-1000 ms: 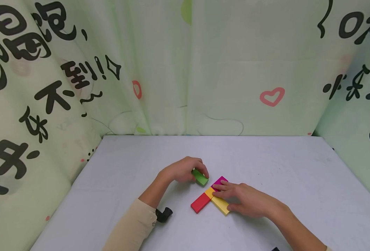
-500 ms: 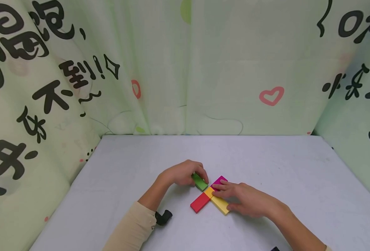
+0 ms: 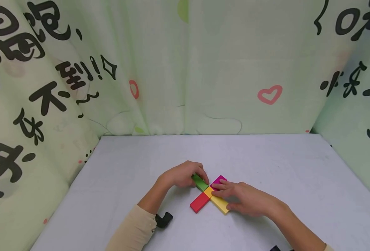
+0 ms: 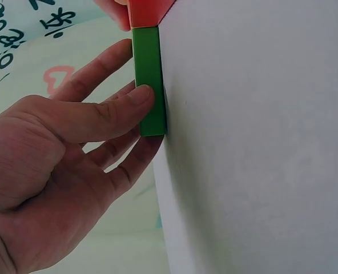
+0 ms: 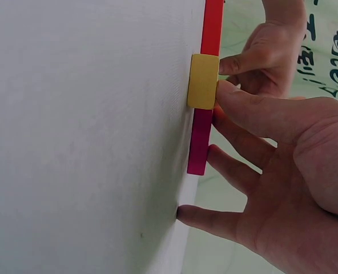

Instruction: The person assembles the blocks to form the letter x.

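Note:
On the white table, coloured blocks form a cross around a small orange block (image 3: 208, 191). My left hand (image 3: 182, 174) pinches a green block (image 4: 149, 80) between thumb and fingers, its near end against the orange block. A red block (image 3: 199, 203) lies at the lower left of the cross, untouched. My right hand (image 3: 246, 198) rests on the other side with spread, fairly straight fingers. Its thumb touches the yellow block (image 5: 204, 81), and other fingertips lie at the orange block and the magenta block (image 5: 198, 142).
The white tabletop (image 3: 134, 157) stretches around the blocks. A pale green curtain (image 3: 222, 69) with black characters and hearts hangs behind and at both sides. A black wrist camera (image 3: 164, 220) sits by the left sleeve.
The left hand has moved slightly down with the green block, bringing it from apart to against the orange block. The right hand has stayed nearly still.

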Demonstrator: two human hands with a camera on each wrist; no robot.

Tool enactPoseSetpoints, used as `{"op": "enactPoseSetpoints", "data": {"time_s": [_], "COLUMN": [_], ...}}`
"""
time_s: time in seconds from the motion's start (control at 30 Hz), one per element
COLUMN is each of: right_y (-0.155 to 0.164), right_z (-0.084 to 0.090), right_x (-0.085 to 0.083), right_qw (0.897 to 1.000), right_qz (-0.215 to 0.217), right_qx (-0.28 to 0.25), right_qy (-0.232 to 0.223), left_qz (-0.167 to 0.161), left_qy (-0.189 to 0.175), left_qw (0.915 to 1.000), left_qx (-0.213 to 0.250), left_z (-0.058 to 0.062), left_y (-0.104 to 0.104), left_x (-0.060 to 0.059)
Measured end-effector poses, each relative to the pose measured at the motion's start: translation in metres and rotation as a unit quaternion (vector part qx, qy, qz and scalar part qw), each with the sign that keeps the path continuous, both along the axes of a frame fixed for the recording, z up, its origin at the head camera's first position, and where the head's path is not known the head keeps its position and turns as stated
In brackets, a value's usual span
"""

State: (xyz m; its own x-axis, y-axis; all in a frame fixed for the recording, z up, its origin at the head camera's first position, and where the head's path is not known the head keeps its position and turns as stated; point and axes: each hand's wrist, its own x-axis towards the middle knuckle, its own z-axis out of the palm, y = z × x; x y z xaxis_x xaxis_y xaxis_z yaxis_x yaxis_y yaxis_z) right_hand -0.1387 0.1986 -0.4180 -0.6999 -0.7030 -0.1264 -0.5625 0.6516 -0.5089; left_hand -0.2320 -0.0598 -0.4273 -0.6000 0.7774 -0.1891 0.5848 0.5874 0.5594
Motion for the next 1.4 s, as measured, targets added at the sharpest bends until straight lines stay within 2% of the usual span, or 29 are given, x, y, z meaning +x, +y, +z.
{"op": "enactPoseSetpoints", "data": {"time_s": [0.33, 0.63, 1.03, 1.2, 1.4], "right_y": [-0.001, -0.001, -0.005, -0.005, -0.005], "right_z": [0.0, 0.001, 0.003, 0.003, 0.003], "right_x": [0.002, 0.003, 0.007, 0.008, 0.008], "right_qw": [1.0, 1.0, 0.998, 0.997, 0.997], "right_qz": [-0.003, -0.001, 0.002, 0.008, 0.013], "right_qx": [0.001, 0.009, 0.031, 0.034, 0.031], "right_qy": [-0.003, 0.017, 0.049, 0.071, 0.076], "left_qz": [0.0, 0.0, -0.004, 0.0, 0.009], "left_qy": [0.014, 0.028, 0.051, 0.045, 0.039], "left_qw": [0.9999, 0.9995, 0.9983, 0.9986, 0.9984], "left_qx": [-0.003, -0.013, -0.03, -0.029, -0.039], "left_z": [0.002, 0.007, 0.005, 0.004, 0.004], "left_y": [0.001, 0.004, 0.006, 0.007, 0.007], "left_x": [0.005, 0.01, 0.012, 0.013, 0.015]}}
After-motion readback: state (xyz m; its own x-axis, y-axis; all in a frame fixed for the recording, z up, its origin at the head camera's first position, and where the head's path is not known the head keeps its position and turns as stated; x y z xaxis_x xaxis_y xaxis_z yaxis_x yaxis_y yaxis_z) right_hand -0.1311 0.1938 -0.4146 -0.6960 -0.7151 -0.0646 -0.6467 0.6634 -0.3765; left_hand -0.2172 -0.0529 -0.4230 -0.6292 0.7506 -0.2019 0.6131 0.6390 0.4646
